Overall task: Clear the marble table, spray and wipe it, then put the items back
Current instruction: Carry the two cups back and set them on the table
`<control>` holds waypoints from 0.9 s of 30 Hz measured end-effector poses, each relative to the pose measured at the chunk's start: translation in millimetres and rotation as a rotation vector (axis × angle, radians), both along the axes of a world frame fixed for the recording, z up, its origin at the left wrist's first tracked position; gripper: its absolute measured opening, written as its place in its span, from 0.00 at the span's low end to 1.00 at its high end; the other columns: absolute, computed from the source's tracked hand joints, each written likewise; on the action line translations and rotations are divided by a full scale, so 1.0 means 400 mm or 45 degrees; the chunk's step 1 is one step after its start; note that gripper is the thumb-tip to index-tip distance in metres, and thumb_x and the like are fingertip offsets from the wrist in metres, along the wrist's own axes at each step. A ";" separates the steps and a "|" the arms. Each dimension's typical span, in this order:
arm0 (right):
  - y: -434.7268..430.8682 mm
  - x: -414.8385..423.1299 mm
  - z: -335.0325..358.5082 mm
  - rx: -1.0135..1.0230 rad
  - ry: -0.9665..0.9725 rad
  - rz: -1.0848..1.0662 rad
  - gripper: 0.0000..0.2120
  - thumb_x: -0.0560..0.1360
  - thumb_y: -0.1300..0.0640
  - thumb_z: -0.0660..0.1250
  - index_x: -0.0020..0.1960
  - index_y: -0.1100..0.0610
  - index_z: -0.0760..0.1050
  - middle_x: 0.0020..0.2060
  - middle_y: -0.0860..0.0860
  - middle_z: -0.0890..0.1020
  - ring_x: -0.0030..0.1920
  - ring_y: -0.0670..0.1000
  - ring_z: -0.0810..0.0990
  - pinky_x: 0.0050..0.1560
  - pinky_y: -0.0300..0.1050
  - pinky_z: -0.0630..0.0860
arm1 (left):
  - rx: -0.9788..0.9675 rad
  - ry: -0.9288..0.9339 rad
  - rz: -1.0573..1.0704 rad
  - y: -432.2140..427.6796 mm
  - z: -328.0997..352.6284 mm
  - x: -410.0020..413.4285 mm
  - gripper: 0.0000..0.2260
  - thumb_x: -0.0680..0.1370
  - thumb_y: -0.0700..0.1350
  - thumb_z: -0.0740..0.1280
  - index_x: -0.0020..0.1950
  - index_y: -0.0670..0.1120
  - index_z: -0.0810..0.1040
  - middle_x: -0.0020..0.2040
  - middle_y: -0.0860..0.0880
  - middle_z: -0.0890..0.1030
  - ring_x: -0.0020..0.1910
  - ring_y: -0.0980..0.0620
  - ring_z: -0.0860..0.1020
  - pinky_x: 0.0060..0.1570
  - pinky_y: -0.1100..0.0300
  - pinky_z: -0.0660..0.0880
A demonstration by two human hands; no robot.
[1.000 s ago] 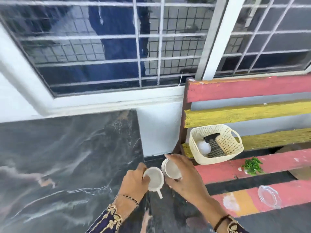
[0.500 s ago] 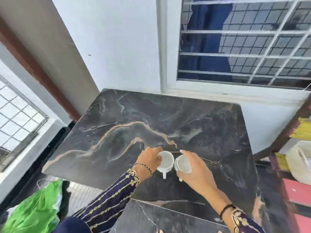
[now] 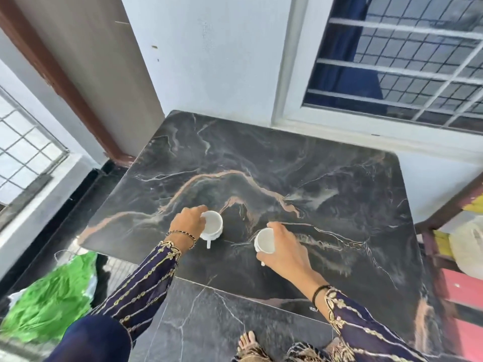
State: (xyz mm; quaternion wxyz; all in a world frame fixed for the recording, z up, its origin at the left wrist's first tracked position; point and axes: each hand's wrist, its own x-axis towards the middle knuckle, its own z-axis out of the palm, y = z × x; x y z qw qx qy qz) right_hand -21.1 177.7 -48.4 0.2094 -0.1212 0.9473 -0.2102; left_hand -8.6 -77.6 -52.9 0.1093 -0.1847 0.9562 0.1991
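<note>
The dark marble table (image 3: 261,165) stands against the wall under a barred window. My left hand (image 3: 188,222) grips a white cup (image 3: 213,226) by its rim; the cup looks set down on the marble near the front, handle toward me. My right hand (image 3: 283,250) holds a second white cup (image 3: 265,241) to the right of the first, tilted a little at or just above the tabletop; my fingers hide its far side. The two cups are a hand's width apart.
A red and yellow slatted bench (image 3: 460,283) stands at the right with a pale basket (image 3: 467,246) on it. A green plastic bag (image 3: 49,296) lies on the floor at the left. My bare foot (image 3: 248,340) shows below the table's front edge.
I have turned from the bench to the table, carrying both cups. The cups were close together half a second ago; now they are spread apart and lower on the marble.
</note>
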 end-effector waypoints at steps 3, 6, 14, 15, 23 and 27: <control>-0.014 -0.001 -0.004 0.031 0.007 0.004 0.36 0.71 0.46 0.73 0.74 0.50 0.62 0.71 0.48 0.71 0.67 0.56 0.73 0.58 0.55 0.73 | -0.024 -0.038 -0.013 -0.016 -0.007 0.000 0.13 0.76 0.41 0.61 0.59 0.50 0.76 0.53 0.40 0.82 0.50 0.38 0.79 0.46 0.49 0.75; -0.025 0.002 -0.009 0.032 0.022 -0.004 0.35 0.71 0.46 0.74 0.73 0.51 0.63 0.70 0.48 0.72 0.66 0.57 0.74 0.57 0.55 0.74 | -0.008 -0.064 -0.018 -0.023 -0.014 0.003 0.13 0.76 0.41 0.60 0.59 0.51 0.76 0.53 0.40 0.81 0.50 0.38 0.79 0.46 0.49 0.76; -0.033 0.004 -0.011 0.021 0.020 0.010 0.33 0.74 0.44 0.71 0.73 0.51 0.61 0.71 0.49 0.71 0.67 0.56 0.73 0.59 0.57 0.75 | -0.099 -0.127 -0.017 -0.018 0.010 0.009 0.14 0.78 0.47 0.59 0.62 0.55 0.74 0.58 0.44 0.80 0.54 0.41 0.79 0.47 0.52 0.73; -0.031 0.005 -0.011 0.015 0.020 0.016 0.33 0.74 0.42 0.71 0.73 0.51 0.61 0.71 0.49 0.71 0.67 0.56 0.73 0.59 0.57 0.75 | -0.118 -0.128 -0.021 -0.013 0.017 0.010 0.14 0.78 0.47 0.59 0.63 0.55 0.74 0.58 0.44 0.79 0.55 0.41 0.79 0.48 0.52 0.73; 0.030 0.004 0.015 -0.030 0.042 0.023 0.36 0.74 0.38 0.71 0.73 0.50 0.61 0.70 0.48 0.71 0.67 0.54 0.72 0.57 0.56 0.76 | -0.382 -0.057 -0.111 0.090 0.084 0.001 0.15 0.78 0.46 0.58 0.64 0.45 0.70 0.63 0.45 0.74 0.64 0.43 0.71 0.57 0.49 0.71; 0.105 0.001 0.036 -0.059 0.031 -0.008 0.35 0.75 0.38 0.69 0.74 0.50 0.60 0.73 0.47 0.69 0.71 0.53 0.71 0.60 0.57 0.74 | -0.427 0.154 -0.240 0.198 0.120 -0.030 0.15 0.78 0.47 0.58 0.62 0.44 0.72 0.64 0.44 0.75 0.64 0.44 0.71 0.60 0.49 0.68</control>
